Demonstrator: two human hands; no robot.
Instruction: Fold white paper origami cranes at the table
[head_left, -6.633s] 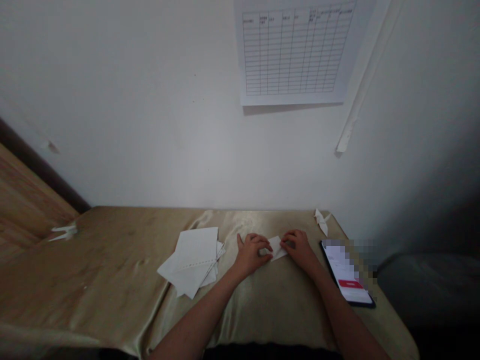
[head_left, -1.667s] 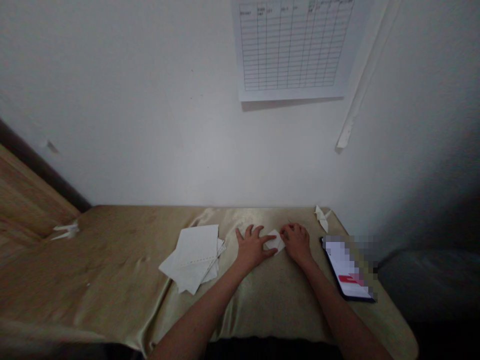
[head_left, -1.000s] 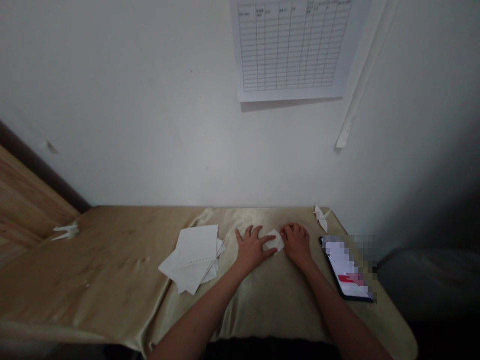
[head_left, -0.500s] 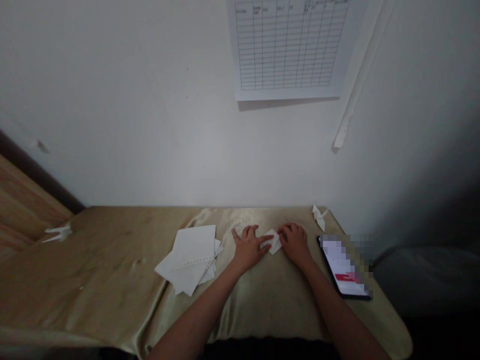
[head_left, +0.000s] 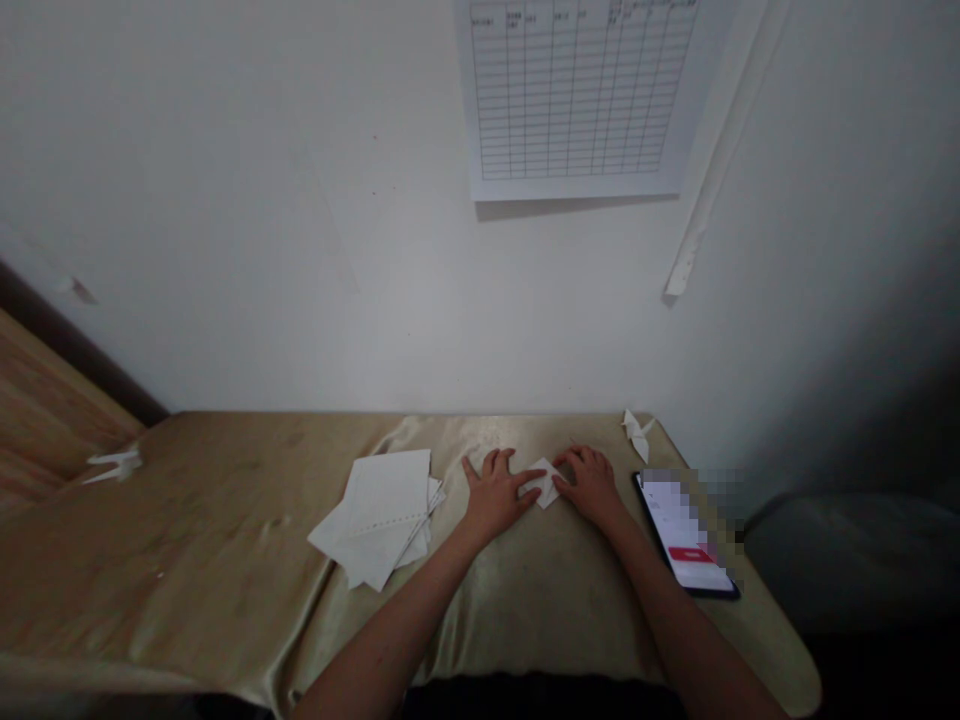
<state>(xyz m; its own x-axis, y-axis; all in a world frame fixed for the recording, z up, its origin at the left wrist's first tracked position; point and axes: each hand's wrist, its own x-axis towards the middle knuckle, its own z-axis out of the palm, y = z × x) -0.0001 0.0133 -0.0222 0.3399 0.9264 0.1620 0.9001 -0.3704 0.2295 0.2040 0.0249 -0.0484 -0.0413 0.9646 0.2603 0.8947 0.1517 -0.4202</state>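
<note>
A small white piece of folded paper point(head_left: 546, 490) lies on the cloth between my hands, turned like a diamond. My left hand point(head_left: 496, 495) is spread out, its index finger and thumb resting on the left part of the paper. From the other side my right hand point(head_left: 591, 485) closes on the paper's right edge, the thumb lying on its surface and the other fingers curled. The undersides of the paper and the right fingertips are partly hidden.
Left of my hands lies a stack of white paper sheets point(head_left: 386, 510). A phone point(head_left: 686, 540) with a lit screen is at the right. Folded paper figures stand at the back right point(head_left: 637, 436) and far left point(head_left: 116, 464). A wall rises behind the cloth-covered table point(head_left: 225, 560).
My right thumb has shifted slightly left and down over the folded paper. My left hand stays almost where it was.
</note>
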